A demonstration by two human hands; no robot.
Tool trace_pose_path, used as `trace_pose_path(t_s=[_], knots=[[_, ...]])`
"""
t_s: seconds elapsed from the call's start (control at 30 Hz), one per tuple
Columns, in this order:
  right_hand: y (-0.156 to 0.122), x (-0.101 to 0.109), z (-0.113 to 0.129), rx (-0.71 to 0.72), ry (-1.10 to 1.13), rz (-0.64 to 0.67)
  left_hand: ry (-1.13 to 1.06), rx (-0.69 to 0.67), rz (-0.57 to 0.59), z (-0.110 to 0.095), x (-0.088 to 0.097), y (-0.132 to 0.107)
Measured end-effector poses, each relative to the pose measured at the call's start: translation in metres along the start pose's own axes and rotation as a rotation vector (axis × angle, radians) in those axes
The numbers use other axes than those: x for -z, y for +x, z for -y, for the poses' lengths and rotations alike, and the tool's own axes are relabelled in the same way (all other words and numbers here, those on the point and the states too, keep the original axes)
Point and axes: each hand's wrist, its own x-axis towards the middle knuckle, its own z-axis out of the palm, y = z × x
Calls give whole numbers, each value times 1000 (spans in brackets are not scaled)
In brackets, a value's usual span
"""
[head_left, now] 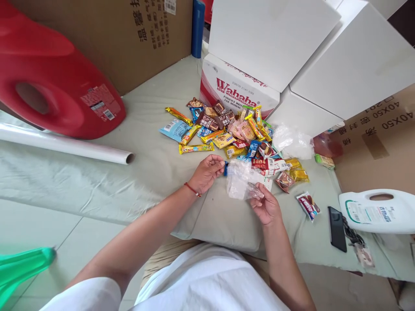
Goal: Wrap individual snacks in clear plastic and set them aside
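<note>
My left hand (pixel 207 172), a red cord at its wrist, pinches a small blue packet (pixel 225 168), mostly hidden by the fingers. Right beside it is a clear plastic bag (pixel 238 181), which my right hand (pixel 265 204) grips by its right end. Whether the packet touches the bag, I cannot tell. Just beyond both hands lies a heap of wrapped snacks (pixel 223 139) in yellow, brown, blue, pink and red. More clear plastic bags (pixel 292 141) lie bunched at the heap's right side.
Behind the heap stand a Wahaha carton (pixel 240 93) and white boxes (pixel 272 39). Leftward are a red jug (pixel 65 77) and a white roll (pixel 65 144). To the right lie a single snack packet (pixel 308 206), a phone (pixel 337 229) and a white bottle (pixel 379 211).
</note>
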Motion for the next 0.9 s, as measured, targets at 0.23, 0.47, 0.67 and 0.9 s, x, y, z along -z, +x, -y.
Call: trace_pose_path(t_s=[0.23, 0.47, 0.67, 0.9], knots=[[-16, -23, -3, 314, -91, -56, 272, 338, 197, 0, -18, -27], [-39, -30, -5, 477, -467, 109, 381, 425, 232, 25, -60, -33], [-40, -8, -15, 522, -417, -179, 124, 218, -146, 43, -44, -33], [-49, 5, -28, 77, -311, 15, -111, 86, -244, 44, -42, -37]])
